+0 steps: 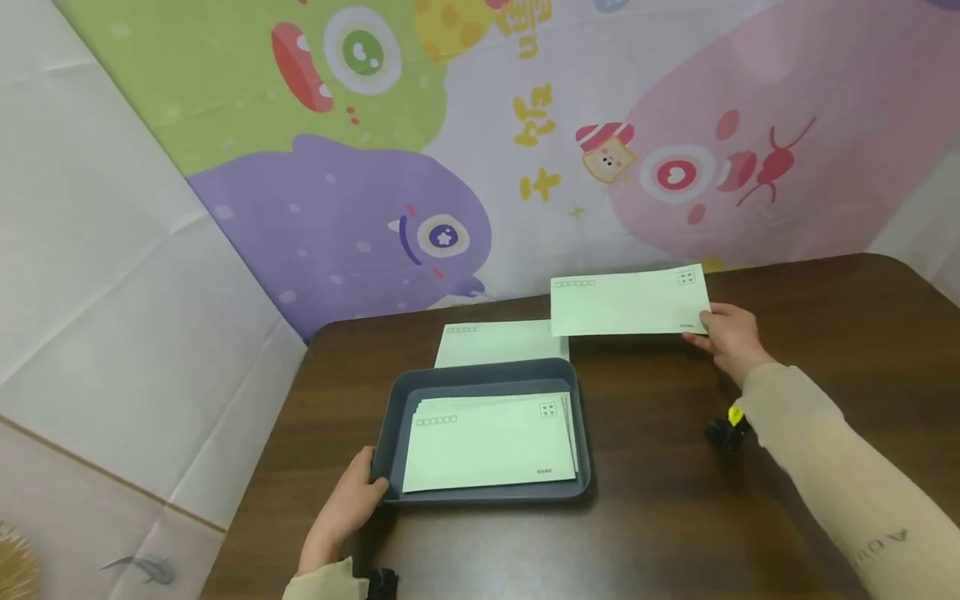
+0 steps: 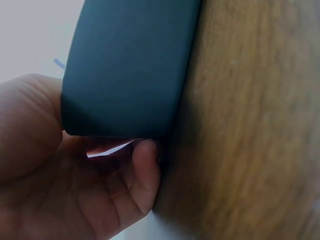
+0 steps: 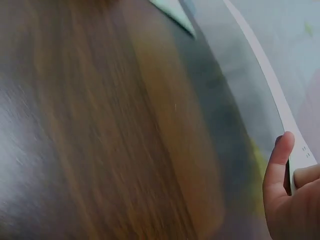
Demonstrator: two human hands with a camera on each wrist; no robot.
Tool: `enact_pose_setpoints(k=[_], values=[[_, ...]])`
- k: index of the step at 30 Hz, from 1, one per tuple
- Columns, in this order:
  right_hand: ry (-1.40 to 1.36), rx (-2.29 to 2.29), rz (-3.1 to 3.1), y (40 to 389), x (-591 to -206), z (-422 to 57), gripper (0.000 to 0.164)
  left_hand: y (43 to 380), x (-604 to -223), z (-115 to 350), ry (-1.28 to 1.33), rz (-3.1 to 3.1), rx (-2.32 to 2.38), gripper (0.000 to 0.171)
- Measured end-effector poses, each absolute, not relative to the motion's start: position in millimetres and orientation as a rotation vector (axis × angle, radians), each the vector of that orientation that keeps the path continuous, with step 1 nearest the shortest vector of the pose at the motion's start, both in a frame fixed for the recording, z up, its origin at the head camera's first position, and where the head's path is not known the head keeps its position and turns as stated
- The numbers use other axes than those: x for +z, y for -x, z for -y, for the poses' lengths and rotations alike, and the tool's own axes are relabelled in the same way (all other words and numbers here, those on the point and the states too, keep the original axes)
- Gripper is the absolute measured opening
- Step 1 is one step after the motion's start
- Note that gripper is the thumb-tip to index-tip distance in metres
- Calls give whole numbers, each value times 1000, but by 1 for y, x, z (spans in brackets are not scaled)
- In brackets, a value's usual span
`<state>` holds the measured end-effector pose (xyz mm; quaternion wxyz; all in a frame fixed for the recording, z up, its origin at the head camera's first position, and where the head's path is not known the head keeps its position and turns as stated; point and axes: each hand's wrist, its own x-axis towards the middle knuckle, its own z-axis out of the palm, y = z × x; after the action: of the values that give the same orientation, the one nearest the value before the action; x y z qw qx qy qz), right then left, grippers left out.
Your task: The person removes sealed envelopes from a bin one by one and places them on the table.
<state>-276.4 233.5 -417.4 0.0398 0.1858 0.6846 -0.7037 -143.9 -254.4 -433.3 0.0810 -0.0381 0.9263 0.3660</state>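
- The right hand (image 1: 733, 337) is pinching a pale envelope (image 1: 630, 302) by its right end, the fingers closing on it near the lower corner.
- That envelope is hanging over the far part of the desk (image 1: 660, 525), with its printed face showing: a row of small boxes at upper left, a square mark at upper right and tiny lettering at lower right.
- The left hand (image 1: 351, 498) is gripping the dark grey tray (image 1: 487, 383) at its near left corner, the thumb lying over the rim and the other fingers curling against the outside.
- The tray is sitting on the desk and holding a loose stack of envelopes (image 1: 487, 446), slightly fanned, the top one lying face up.
- Another envelope (image 1: 495, 345) is lying just behind the tray, the tray's far rim hiding its lower part; the raised envelope is overlapping its right end in the head view, and whether they are touching cannot be told.
- A cartoon-printed cloth (image 1: 510, 208) is hanging behind the desk.
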Motion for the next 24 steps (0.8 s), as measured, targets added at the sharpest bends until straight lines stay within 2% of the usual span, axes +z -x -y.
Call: enact_pose_setpoints(k=[7, 18, 24], values=[[-762, -2121, -2107, 289, -419, -244, 55, 146, -432, 256, 103, -2778, 1079, 37], [-565, -2160, -2039, 295, -419, -253, 65, 145, -434, 257, 131, -2766, 1081, 37], [-579, -2124, -2039, 296, -418, -258, 62, 145, -435, 256, 132, -2761, 1088, 35]])
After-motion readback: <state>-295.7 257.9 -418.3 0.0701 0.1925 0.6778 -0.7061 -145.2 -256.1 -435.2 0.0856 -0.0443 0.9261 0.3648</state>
